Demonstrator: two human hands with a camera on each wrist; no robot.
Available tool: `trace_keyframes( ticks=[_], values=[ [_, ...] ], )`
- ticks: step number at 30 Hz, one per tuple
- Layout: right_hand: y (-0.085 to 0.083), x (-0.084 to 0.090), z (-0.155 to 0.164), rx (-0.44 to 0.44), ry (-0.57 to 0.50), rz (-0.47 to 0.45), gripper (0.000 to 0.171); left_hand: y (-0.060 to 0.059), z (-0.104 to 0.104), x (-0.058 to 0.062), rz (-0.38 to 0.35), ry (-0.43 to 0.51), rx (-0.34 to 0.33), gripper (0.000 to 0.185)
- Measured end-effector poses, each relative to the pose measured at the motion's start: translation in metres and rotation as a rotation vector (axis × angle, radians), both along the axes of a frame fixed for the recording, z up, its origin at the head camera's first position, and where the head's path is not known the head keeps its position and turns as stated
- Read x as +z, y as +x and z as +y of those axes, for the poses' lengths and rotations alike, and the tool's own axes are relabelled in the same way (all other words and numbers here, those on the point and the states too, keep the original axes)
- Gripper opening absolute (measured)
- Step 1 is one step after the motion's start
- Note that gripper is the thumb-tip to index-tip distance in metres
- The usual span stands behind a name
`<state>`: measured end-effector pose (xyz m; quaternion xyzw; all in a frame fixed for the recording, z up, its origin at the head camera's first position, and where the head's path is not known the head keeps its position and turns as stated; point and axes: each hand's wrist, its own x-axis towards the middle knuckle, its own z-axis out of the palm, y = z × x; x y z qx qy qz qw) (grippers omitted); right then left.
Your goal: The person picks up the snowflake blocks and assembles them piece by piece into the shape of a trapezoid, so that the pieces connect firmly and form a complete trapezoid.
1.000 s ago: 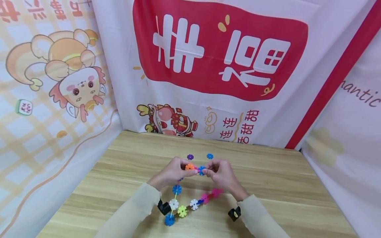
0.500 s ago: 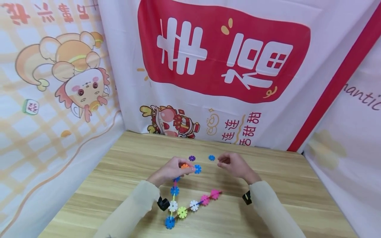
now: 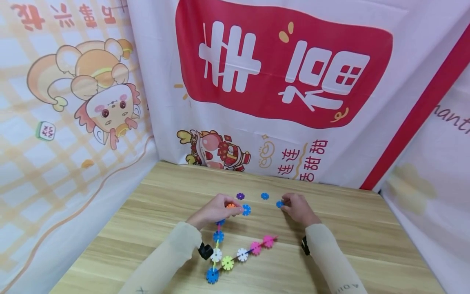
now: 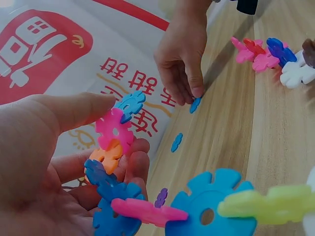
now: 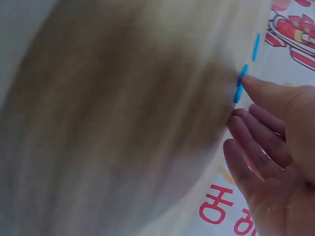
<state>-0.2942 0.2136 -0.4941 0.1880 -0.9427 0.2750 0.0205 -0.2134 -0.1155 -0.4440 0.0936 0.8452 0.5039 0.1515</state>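
Head view: left hand (image 3: pixel 214 210) sits low centre, pinching the top end of a snowflake-disc chain (image 3: pixel 235 254) that trails down toward the bottom of the frame on the tabletop (image 3: pixel 367 245). Right hand (image 3: pixel 298 208) is just right of it, fingertips down on a loose blue disc (image 3: pixel 280 204); another blue disc (image 3: pixel 264 196) and a purple disc (image 3: pixel 240 196) lie just above

Left wrist view shows what the head one can't: thumb and fingers clamp pink, orange and blue discs (image 4: pixel 114 142) at lower left, right hand's fingertips touching the blue disc upper middle

Right wrist view is mostly blur, but the blue disc shows edge-on at the right hand's curled fingertips, upper right
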Motion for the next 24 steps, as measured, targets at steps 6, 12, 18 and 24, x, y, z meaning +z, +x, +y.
trace_keyframes(
  ticks=[6,12,18,24],
  values=[
    [-0.002,0.004,-0.003,-0.001,0.015,0.015,0.020,-0.001,0.002,0.003,0.015,-0.020,-0.007,0.026],
    [-0.005,0.012,-0.006,0.072,0.111,-0.043,0.016,0.000,0.006,0.003,0.022,-0.040,0.000,0.023],
    [-0.005,0.018,-0.006,0.101,0.177,-0.090,0.011,0.001,0.007,0.002,0.015,-0.038,0.000,0.021],
    [-0.005,0.016,-0.007,0.078,0.171,-0.098,0.013,0.002,0.006,0.001,0.013,-0.030,0.005,0.024]
  ],
)
